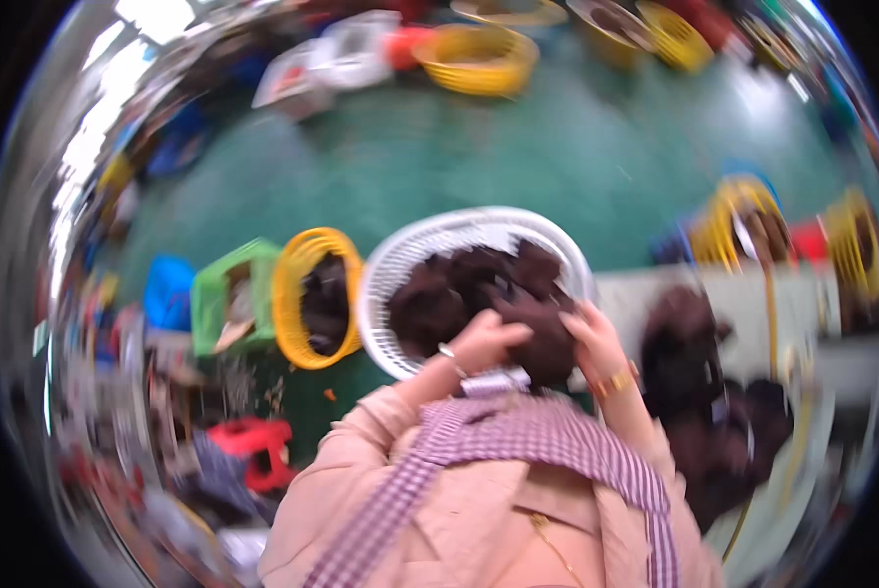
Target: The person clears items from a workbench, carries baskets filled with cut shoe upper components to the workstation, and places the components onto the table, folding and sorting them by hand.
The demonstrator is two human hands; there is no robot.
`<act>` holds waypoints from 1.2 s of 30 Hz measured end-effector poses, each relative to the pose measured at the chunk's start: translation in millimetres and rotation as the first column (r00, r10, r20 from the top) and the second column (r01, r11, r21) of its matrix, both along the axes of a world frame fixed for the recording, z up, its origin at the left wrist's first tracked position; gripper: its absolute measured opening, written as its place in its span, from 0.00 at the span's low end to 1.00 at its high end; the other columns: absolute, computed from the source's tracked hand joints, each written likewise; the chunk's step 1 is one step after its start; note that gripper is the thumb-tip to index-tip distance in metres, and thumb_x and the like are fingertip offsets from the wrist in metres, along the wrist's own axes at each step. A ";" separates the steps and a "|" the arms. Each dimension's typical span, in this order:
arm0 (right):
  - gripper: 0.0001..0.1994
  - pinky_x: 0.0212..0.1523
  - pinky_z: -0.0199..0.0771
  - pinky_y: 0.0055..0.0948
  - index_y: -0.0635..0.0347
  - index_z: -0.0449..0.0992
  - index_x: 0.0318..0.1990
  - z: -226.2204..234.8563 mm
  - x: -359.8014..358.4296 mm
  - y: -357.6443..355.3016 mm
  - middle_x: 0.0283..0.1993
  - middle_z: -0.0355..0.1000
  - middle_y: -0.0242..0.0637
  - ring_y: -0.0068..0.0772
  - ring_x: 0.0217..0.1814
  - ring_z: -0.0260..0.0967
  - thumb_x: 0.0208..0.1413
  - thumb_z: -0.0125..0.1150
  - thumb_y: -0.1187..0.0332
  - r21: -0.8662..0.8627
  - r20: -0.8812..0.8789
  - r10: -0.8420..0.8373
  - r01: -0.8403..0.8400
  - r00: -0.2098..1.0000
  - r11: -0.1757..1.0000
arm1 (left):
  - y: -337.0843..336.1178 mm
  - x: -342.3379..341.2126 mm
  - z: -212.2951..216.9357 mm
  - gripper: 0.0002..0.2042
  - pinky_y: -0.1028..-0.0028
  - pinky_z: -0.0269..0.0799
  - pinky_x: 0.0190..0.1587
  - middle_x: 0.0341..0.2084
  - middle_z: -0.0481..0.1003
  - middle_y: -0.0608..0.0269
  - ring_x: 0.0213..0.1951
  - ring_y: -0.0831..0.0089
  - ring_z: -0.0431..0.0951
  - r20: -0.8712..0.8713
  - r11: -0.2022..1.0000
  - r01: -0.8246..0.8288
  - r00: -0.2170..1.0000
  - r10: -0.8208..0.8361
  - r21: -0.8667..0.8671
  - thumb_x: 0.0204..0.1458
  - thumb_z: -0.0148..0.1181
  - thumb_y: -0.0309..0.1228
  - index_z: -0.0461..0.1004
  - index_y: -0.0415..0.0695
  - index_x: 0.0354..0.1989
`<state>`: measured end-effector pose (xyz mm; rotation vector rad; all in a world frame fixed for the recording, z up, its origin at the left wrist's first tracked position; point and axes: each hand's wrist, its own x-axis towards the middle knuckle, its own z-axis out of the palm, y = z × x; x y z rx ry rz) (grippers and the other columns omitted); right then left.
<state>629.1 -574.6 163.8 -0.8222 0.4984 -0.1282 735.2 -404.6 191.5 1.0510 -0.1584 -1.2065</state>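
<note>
A round white plastic basket (379,338) stands in front of me, heaped with dark brown cloth pieces (435,304). Over its near right side I hold up one dark brown cloth piece (547,345) between both hands. My left hand (490,340), with a bracelet at the wrist, pinches the cloth's left side. At its right edge, my right hand (593,338) grips with the thumb and fingers; a gold-coloured band circles that wrist. Motion blurs the fingertips, and the cloth's exact shape is hard to make out.
To my right, more dark brown cloth (699,412) lies piled on a pale table (621,294). A yellow basket (281,304) with dark contents and a green crate (204,318) stand left. A red plastic object (263,451) sits lower left. Stacked yellow baskets (479,64) stand across the green floor.
</note>
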 end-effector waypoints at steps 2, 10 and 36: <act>0.21 0.50 0.66 0.27 0.71 0.62 0.54 10.5 -6.0 5.4 0.49 0.67 0.40 0.31 0.48 0.67 0.52 0.53 0.76 0.025 0.048 0.041 -0.042 0.998 0.999 | 17.5 -8.4 -28.7 0.14 0.70 0.71 0.43 0.40 0.73 0.60 0.40 0.71 0.75 -0.040 0.994 -0.082 0.996 0.085 0.079 0.50 0.58 0.28 0.70 0.37 0.45; 0.24 0.52 0.63 0.24 0.70 0.57 0.58 50.4 -2.2 42.5 0.50 0.67 0.40 0.27 0.49 0.66 0.52 0.50 0.80 -0.419 0.072 0.432 -0.365 0.899 0.831 | 45.3 -30.8 6.4 0.10 0.74 0.71 0.41 0.39 0.75 0.64 0.38 0.76 0.75 0.057 0.906 -0.422 0.905 0.421 0.016 0.55 0.50 0.26 0.70 0.40 0.45; 0.14 0.48 0.63 0.38 0.70 0.70 0.42 70.0 -13.8 42.9 0.43 0.68 0.50 0.45 0.45 0.65 0.53 0.52 0.68 -0.855 -0.015 -0.001 -0.012 1.000 0.518 | -11.2 -41.7 -10.2 0.14 0.73 0.62 0.52 0.42 0.72 0.62 0.44 0.75 0.69 0.307 0.911 -0.393 0.858 0.411 -0.121 0.60 0.42 0.34 0.71 0.40 0.45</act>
